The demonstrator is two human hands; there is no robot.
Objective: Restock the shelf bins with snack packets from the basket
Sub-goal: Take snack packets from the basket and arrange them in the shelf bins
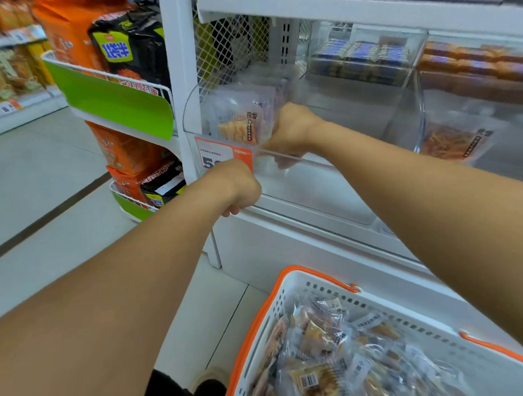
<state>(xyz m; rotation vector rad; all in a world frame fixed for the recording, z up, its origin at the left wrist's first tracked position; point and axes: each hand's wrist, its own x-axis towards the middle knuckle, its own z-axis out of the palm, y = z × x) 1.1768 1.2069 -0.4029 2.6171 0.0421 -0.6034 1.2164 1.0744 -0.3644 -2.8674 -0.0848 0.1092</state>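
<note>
A clear plastic shelf bin (pixel 317 192) stands at the left end of the white shelf. Several pale snack packets (pixel 238 120) stand upright in its left part. My right hand (pixel 290 129) reaches over the bin's front rim and grips these packets from the right; its fingertips show blurred through the plastic. My left hand (pixel 238 190) is curled round the bin's lower front edge, just under the orange price tag (pixel 214 153). A white basket with an orange rim (pixel 288 276) sits at the bottom right and holds many snack packets (pixel 322 346).
To the right is a second clear bin (pixel 419 104) with an orange-strip packet (pixel 457 142). Behind are trays of blue and orange packs. A green-fronted side rack (pixel 106 100) of orange and black bags hangs on the left. Grey aisle floor (pixel 40 167) lies beyond it.
</note>
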